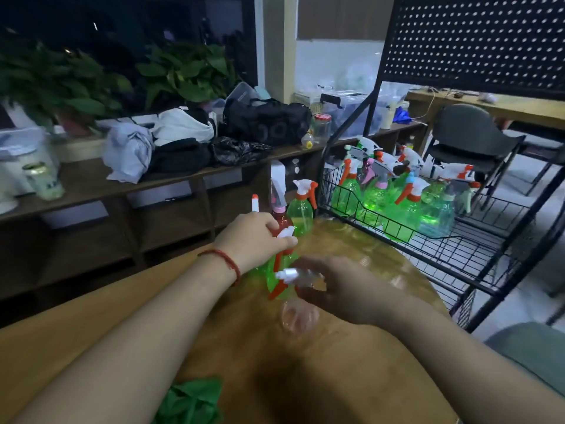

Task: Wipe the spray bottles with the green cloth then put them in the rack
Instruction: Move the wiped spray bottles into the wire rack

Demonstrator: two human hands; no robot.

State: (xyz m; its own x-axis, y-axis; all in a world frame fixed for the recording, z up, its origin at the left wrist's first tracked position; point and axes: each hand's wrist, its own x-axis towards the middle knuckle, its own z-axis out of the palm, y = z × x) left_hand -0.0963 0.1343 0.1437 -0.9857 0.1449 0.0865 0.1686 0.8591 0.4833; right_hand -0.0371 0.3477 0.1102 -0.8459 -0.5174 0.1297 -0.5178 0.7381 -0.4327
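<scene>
Fingers of left hand (253,237) clasp green bottle (270,278), right hand (345,289) clear bottle (299,318), rack (477,240) beside them.

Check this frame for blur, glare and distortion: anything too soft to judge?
Head view: dim light; motion blur smears the right hand and the clear bottle under it, so that grip is unreadable; the left hand gripping the green bottle is sharper; glare sheens the table near the rack, whose bars bow from wide-angle distortion; shadow darkens the near tabletop.

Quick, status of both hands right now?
Left hand: closed, holding the green bottle by its top.
Right hand: closed, holding the clear bottle near its neck; blurred.
</scene>
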